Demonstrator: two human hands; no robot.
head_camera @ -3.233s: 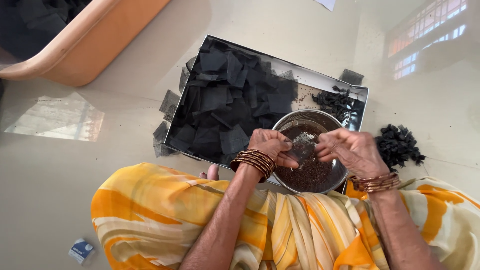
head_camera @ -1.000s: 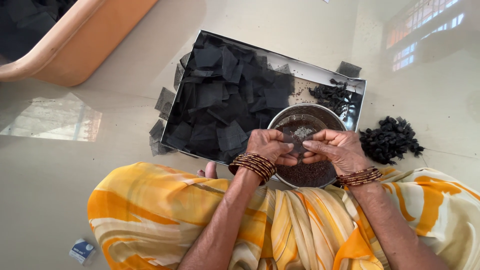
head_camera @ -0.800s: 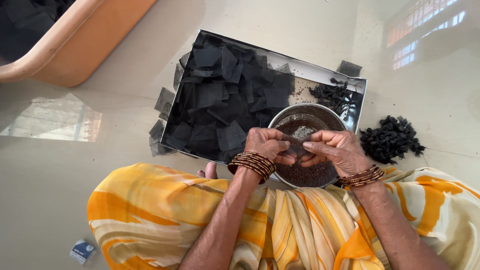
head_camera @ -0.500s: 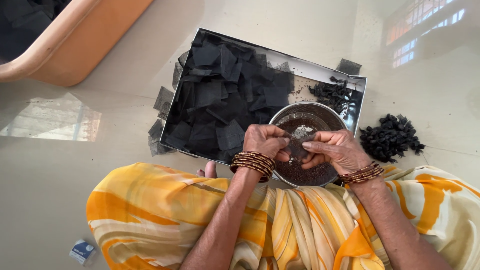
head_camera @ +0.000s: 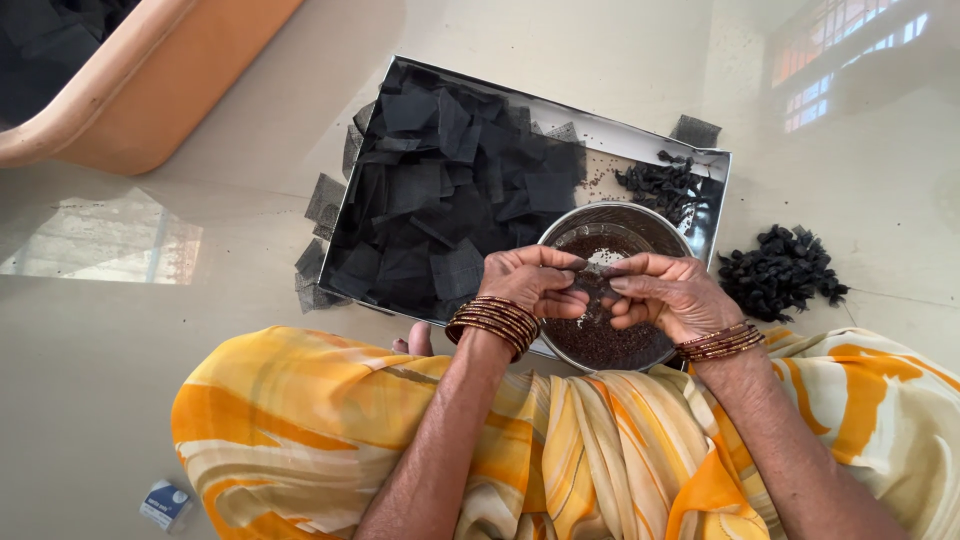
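Both hands, left hand [head_camera: 535, 283] and right hand [head_camera: 668, 296], pinch small black net square [head_camera: 592, 285] over seed bowl [head_camera: 610, 290]. Risk: loose pinch, seeds spill onto floor [head_camera: 150, 330].

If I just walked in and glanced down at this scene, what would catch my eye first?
Probably the two bangled hands, left hand and right hand, meeting over a round metal bowl of dark seeds and pinching a small dark piece between them. Just behind sits a shallow tray heaped with black mesh squares. To the right, a pile of small black bundles lies on the pale floor.
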